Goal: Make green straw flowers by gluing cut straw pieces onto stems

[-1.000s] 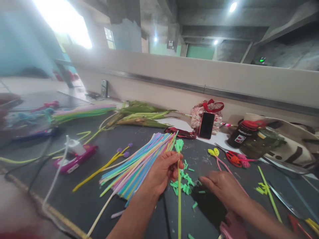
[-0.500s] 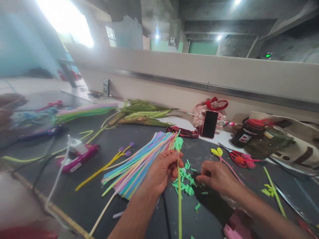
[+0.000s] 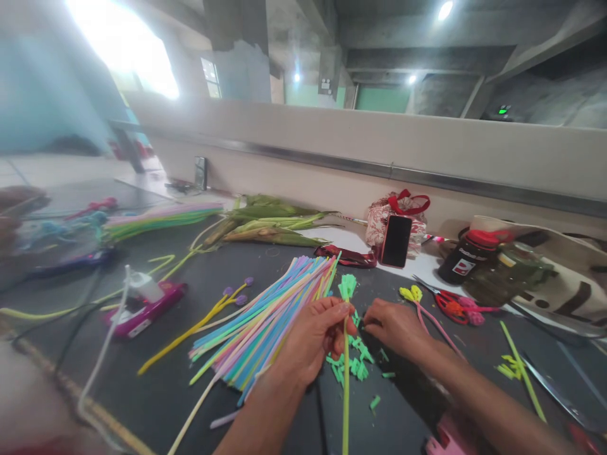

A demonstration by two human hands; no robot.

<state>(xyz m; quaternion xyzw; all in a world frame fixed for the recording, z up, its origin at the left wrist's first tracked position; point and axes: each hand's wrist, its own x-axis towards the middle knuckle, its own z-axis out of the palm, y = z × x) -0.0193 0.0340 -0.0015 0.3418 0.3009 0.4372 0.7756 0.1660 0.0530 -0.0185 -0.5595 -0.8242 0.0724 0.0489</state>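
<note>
My left hand (image 3: 310, 338) is closed in a pinch on a yellow-green pipe cleaner (image 3: 346, 404) that stands upright, its lower end running out of view. At its top, just above my fingertips, sits a tuft of short green pipe cleaner pieces (image 3: 348, 285). My right hand (image 3: 396, 325) is to the right, its fingers curled together beside the loose green pieces (image 3: 358, 370); whatever is between its fingertips is hidden. Behind my left hand lies a bundle of pastel pipe cleaners (image 3: 260, 328).
Left lie a yellow stem with purple tips (image 3: 190, 332) and a magenta power strip (image 3: 154, 309) with cables. Behind are corn husks (image 3: 275, 221) and a leaning phone (image 3: 397, 241). Right are scissors (image 3: 450, 306), a black bottle (image 3: 465, 259), tweezers (image 3: 554, 385) and a pink object (image 3: 448, 439).
My right hand has moved up and left, closer to my left hand. The pipe cleaner's green tuft now shows clearly above my left fingers, and the view has shifted slightly.
</note>
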